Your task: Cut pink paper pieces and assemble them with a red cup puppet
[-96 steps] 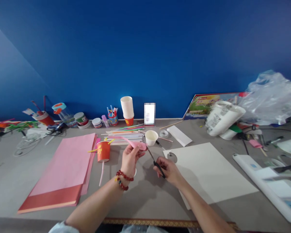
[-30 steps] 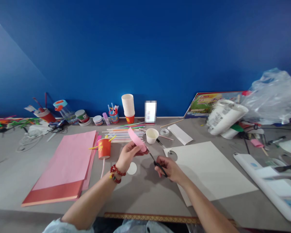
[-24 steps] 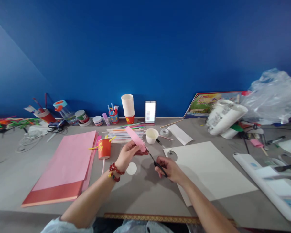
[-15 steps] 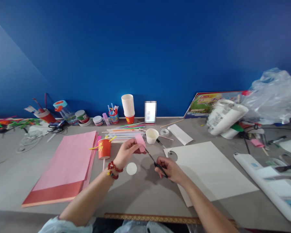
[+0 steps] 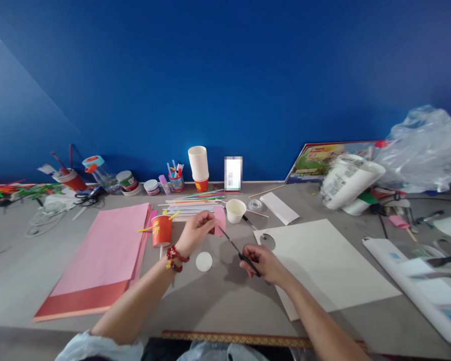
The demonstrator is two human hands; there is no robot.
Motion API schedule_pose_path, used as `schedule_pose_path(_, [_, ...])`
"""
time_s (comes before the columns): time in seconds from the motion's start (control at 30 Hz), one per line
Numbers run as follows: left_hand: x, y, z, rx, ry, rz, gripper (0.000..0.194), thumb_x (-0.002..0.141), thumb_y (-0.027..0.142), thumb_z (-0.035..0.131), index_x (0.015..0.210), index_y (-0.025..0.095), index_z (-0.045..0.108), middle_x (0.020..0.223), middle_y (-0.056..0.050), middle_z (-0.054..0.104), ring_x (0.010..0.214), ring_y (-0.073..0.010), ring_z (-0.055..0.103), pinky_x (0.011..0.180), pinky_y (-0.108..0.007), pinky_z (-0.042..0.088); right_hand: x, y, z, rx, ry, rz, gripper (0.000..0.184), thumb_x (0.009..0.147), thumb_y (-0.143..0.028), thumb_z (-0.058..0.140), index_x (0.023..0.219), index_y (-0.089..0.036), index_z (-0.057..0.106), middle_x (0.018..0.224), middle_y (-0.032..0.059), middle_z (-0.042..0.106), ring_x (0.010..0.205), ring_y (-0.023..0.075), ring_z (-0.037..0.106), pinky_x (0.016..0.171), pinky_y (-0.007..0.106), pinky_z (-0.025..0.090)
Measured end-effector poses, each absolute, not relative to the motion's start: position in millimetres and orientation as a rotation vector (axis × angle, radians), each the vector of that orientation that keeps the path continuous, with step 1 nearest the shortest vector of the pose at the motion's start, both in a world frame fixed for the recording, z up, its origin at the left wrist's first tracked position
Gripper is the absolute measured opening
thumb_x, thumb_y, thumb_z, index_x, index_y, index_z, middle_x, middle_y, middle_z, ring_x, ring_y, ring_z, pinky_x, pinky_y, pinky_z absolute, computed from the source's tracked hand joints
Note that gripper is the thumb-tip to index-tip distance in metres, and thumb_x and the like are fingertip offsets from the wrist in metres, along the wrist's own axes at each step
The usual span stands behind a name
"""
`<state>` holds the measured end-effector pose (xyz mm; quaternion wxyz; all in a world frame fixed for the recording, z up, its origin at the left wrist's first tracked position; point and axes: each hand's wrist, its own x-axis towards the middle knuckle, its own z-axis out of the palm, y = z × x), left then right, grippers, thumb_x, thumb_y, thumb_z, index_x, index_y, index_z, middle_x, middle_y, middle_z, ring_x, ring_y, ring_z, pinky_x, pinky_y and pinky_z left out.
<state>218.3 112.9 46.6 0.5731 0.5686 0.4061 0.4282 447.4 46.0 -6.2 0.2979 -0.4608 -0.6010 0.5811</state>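
Note:
Between the thumb and fingers of my left hand (image 5: 200,229) is a small piece of pink paper (image 5: 220,220), held up over the table. My right hand (image 5: 262,261) grips black-handled scissors (image 5: 250,262), whose blades reach up and left to the paper's lower edge. Below my left hand a white paper disc (image 5: 204,261) lies flat. Left of that hand stands a red paper cup (image 5: 161,231) with yellow strips sticking out at its sides. A white paper cup (image 5: 235,211) stands just behind the pink piece.
Pink sheets (image 5: 101,250) are stacked on the left. A white sheet (image 5: 330,271) with a round hole lies under my right forearm. Straws (image 5: 195,208), a tape roll (image 5: 255,204) and a lit screen (image 5: 233,174) are farther back. A white power strip (image 5: 409,291) runs along the right.
My left hand has shifted its hold and turned the pink paper, which now sits slightly farther right along the blades. My right hand and the scissors have hardly moved.

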Motion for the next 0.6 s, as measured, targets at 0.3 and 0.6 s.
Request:
schedule_pose_path(0.3, [229,93,41,1.232,0.952,1.102,0.034,0.084,0.051,0.063,0.082,0.017,0.060,0.073,0.000,0.063,0.067,-0.0137,0.064,0.068,-0.026,0.051,448,46,-10,-1.232,-1.581,1.483,0.043,0.073,-0.049,0.076,0.066,-0.021,0.046,0.049,-0.0056,0.056,0.045,0.0101,0.051,0.047,0.020,0.033])
schedule_pose_path(0.6, [240,77,33,1.147,0.912,1.140,0.031,0.079,0.046,0.070,0.079,0.016,0.063,0.073,-0.002,0.068,0.068,-0.0154,0.065,0.075,-0.030,0.052,445,44,-7,-1.203,-1.558,1.506,0.043,0.072,-0.051,0.077,0.066,-0.021,0.046,0.051,-0.0050,0.056,0.046,0.0103,0.052,0.047,0.020,0.034])
